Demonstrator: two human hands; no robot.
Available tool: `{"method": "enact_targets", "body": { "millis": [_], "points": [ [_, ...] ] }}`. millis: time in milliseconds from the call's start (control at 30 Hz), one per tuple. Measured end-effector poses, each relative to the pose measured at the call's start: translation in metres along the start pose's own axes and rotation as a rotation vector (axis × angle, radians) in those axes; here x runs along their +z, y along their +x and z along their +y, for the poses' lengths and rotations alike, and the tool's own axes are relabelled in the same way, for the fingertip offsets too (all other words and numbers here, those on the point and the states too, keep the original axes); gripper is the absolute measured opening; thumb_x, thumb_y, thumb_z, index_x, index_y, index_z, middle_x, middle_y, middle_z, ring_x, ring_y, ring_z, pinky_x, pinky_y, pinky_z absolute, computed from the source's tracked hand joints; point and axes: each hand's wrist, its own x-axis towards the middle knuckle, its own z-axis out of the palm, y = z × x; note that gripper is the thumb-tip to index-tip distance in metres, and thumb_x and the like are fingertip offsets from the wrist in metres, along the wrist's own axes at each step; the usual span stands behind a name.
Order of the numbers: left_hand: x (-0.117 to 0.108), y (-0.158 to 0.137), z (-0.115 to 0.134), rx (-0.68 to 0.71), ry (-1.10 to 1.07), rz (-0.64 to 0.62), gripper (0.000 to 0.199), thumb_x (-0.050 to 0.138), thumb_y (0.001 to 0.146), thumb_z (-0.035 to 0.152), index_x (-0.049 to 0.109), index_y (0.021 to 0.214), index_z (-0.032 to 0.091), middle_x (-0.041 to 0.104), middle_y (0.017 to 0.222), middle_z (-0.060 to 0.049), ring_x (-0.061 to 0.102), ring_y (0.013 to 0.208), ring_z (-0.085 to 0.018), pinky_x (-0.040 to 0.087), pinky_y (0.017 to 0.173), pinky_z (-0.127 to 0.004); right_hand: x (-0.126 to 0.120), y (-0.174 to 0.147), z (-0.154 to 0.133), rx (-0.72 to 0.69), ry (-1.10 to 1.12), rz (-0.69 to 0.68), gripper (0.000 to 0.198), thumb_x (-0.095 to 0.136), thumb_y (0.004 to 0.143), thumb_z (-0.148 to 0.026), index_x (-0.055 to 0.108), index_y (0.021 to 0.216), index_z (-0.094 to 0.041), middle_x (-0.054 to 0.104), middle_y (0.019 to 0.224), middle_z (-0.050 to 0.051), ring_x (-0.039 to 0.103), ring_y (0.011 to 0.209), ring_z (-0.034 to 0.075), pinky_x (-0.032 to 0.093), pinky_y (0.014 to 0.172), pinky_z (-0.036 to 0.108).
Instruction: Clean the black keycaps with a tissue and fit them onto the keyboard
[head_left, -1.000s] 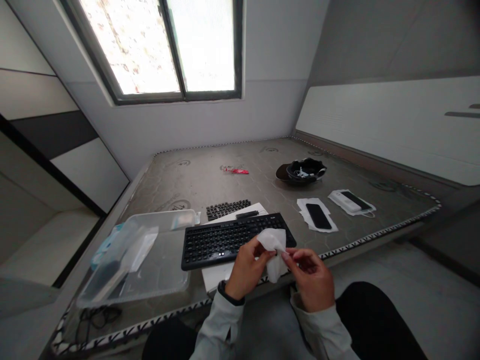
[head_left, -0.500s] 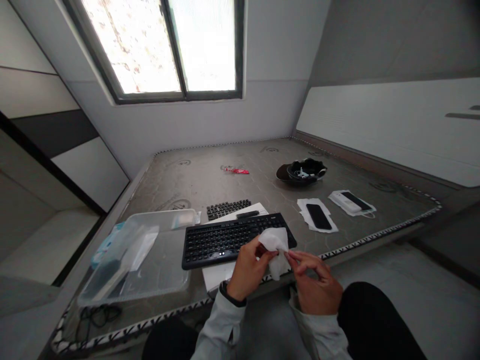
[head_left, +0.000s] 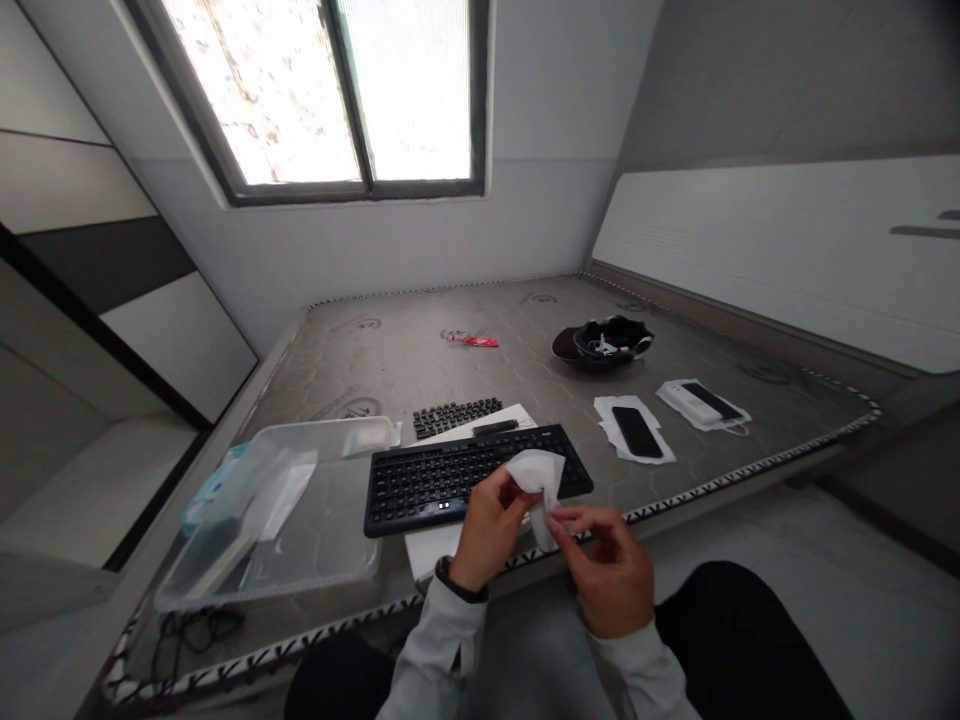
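A crumpled white wipe hangs between my two hands, over the near right end of a black keyboard. My left hand pinches it from the left, thumb against fingers. From the right, my right hand grips its lower edge between thumb and fingertips. Whether anything small sits inside the folds is hidden. The keyboard rests partly on a white board or box. Behind it lie a sheet of loose-looking black keys and a short dark bar-shaped piece.
A clear plastic bin with white items stands at left, a black cable beside it. To the right, a phone and another dark device lie on white cloths. Farther back are a cap and a red packet.
Both hands have shifted slightly to the left with the wipe. My right hand has come closer to the left one. The objects on the mattress have stayed put.
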Motion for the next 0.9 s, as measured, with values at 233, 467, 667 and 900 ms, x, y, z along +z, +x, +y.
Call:
{"method": "enact_targets", "body": {
  "millis": [233,467,667,900],
  "points": [
    [0.002,-0.002,0.003,0.014,0.077,0.006,0.025,0.058,0.081,0.021,0.065,0.104,0.016,0.069,0.092,-0.004,0.061,0.08,-0.017,0.046,0.071,-0.024,0.0,0.006,0.009,0.315,0.189,-0.075,0.033,0.067,0.074,-0.041,0.056,0.096,-0.019,0.07,0.085,0.008,0.064,0.059,0.016,0.054,0.058,0.028],
    [0.002,-0.003,0.0,-0.01,0.116,0.007,0.012,0.062,0.079,0.026,0.065,0.083,0.015,0.066,0.076,-0.001,0.057,0.067,-0.013,0.041,0.059,-0.02,-0.005,0.01,0.026,0.339,0.04,-0.116,0.034,0.073,0.065,-0.044,0.067,0.084,-0.016,0.07,0.075,0.008,0.064,0.065,0.02,0.053,0.056,0.029],
    [0.0,-0.004,-0.002,-0.031,0.131,-0.006,0.016,0.064,0.078,0.029,0.065,0.076,0.013,0.064,0.069,-0.001,0.055,0.062,-0.012,0.041,0.057,-0.02,-0.008,0.011,0.033,0.329,-0.012,-0.139,0.037,0.071,0.067,-0.045,0.071,0.091,-0.016,0.072,0.08,0.009,0.066,0.072,0.023,0.053,0.063,0.031],
    [0.001,-0.003,0.001,-0.024,0.157,-0.091,0.015,0.058,0.082,0.024,0.069,0.085,0.014,0.068,0.075,-0.002,0.059,0.065,-0.014,0.044,0.061,-0.022,-0.013,0.015,0.037,0.258,-0.086,-0.16,0.038,0.069,0.069,-0.046,0.073,0.092,-0.015,0.071,0.085,0.01,0.065,0.077,0.023,0.052,0.068,0.032]
  ]
}}
